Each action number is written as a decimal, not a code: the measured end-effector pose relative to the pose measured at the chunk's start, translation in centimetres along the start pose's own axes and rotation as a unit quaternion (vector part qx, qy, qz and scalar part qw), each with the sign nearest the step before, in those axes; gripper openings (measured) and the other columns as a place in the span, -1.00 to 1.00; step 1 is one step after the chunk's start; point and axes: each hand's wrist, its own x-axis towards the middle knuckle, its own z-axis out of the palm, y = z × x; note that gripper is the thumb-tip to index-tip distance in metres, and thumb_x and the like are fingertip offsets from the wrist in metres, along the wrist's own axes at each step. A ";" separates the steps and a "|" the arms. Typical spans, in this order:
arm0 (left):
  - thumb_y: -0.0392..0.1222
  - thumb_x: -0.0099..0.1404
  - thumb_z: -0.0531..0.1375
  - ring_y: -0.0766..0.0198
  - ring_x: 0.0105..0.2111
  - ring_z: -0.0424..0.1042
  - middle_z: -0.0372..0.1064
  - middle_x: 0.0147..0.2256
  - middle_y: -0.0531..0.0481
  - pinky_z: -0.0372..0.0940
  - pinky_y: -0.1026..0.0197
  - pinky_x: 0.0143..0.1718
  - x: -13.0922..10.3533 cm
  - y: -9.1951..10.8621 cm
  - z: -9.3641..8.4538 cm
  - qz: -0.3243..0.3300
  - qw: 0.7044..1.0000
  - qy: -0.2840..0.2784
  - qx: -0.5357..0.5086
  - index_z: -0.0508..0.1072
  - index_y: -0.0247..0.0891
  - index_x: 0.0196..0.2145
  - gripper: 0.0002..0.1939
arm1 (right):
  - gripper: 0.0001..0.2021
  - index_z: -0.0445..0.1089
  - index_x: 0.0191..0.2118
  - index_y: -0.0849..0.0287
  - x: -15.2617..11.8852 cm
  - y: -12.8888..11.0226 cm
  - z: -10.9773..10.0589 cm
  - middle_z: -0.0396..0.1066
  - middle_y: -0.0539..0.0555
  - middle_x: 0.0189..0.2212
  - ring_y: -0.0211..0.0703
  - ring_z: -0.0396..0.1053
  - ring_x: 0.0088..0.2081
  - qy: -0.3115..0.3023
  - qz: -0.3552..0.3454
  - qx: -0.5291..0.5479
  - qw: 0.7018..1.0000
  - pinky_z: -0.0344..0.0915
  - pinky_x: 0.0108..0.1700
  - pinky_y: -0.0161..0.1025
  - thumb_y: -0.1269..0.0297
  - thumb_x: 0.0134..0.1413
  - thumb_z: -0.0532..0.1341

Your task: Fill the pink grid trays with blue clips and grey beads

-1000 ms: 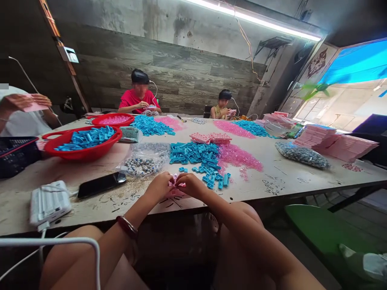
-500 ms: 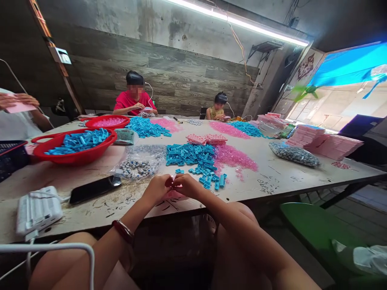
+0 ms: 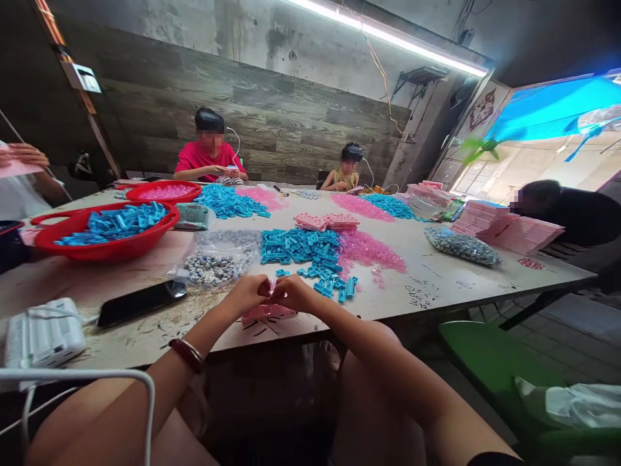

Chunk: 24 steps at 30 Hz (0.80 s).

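Left hand (image 3: 251, 290): fingers curled inward in a narrow shape, their tips meeting the other hand's above the pink piece; whether they grip anything is hidden.
Right hand (image 3: 292, 292): fingers bent down and narrow, tips against or very near the left's; what they may hold is too small to tell.
Pink piece (image 3: 264, 313): low on the near edge of the table (image 3: 412, 291), directly below both hands and partly covered by them; contact with the fingers cannot be made out.
Arms: both reach forward from the lower corners and slant inward, wrists raised over the table edge, backs of the hands upward; a dark red bracelet (image 3: 185, 356) circles the left wrist.
Blue pieces (image 3: 301, 247): heaped just beyond the hands, a few strays near the right fingers.
Pink beads (image 3: 371, 251): spread beside the blue heap, to its right.
Pink slabs (image 3: 327, 222): lying behind the two heaps.
Bead bag (image 3: 213, 266): clear plastic, beyond the left hand and to its left.
Phone (image 3: 140, 304): dark, flat on the table, between the left hand and a white power bank (image 3: 46, 333).
Red basin (image 3: 111, 248): farther left, full of blue pieces.
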 end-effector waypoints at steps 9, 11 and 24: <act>-0.24 -0.08 0.21 0.28 -0.47 0.42 0.43 -0.53 0.09 0.24 0.34 -0.45 0.3 -0.4 -0.3 -0.013 0.997 -0.053 -0.052 0.37 -0.29 -0.47 -0.85 | -0.88 0.51 -0.51 0.22 0.1 0.2 0.0 0.41 0.03 -0.55 -0.35 0.27 -0.52 -0.024 -0.025 -0.010 0.999 0.11 -0.43 -0.43 0.52 -0.12 0.24; -0.22 -0.07 0.21 0.29 -0.48 0.41 0.42 -0.54 0.09 0.22 0.35 -0.47 0.4 -0.2 -0.4 -0.011 0.997 -0.063 -0.038 0.38 -0.29 -0.46 -0.85 | -0.88 0.50 -0.52 0.23 0.2 0.3 0.1 0.42 0.04 -0.55 -0.35 0.27 -0.51 -0.030 -0.023 -0.016 0.999 0.10 -0.43 -0.43 0.51 -0.10 0.23; -0.32 0.04 0.11 0.26 -0.45 0.40 0.44 -0.49 0.02 0.19 0.32 -0.43 -0.8 1.1 0.2 0.023 0.996 0.001 0.088 0.43 -0.28 -0.44 -0.89 | -0.83 0.42 -0.61 0.27 0.1 -0.5 0.6 0.38 0.05 -0.56 -0.34 0.25 -0.51 -0.022 -0.025 -0.050 0.998 0.09 -0.43 -0.41 0.47 -0.06 0.22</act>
